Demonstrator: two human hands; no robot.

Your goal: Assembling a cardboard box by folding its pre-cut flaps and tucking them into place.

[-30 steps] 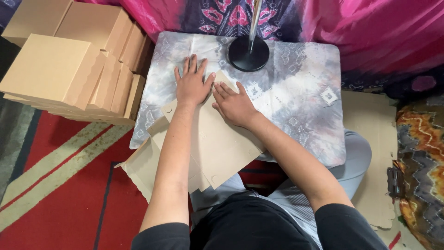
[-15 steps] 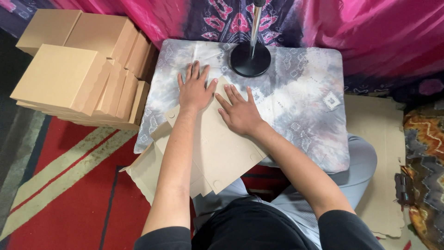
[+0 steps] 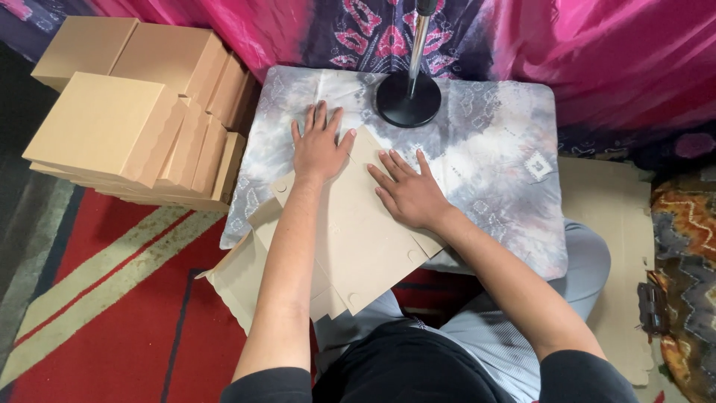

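Pressing my left hand (image 3: 319, 145) and right hand (image 3: 409, 192) flat, fingers spread and gripping nothing, on the flat cardboard sheet (image 3: 350, 239), which lies half on the cloth-covered surface (image 3: 492, 157), half over my lap, folded boxes (image 3: 134, 127) stacked to my left

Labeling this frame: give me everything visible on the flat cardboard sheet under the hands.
The flat cardboard sheet is plain tan, die-cut, with fold creases, tabs and small rounded notches along its edges. It lies unfolded, set at an angle, its upper part on the cloth-covered table and its lower part hanging off the near edge toward the person's lap. The left hand presses flat across its top corner; the right hand lies flat on its right side. More flat cardboard shows beneath it.
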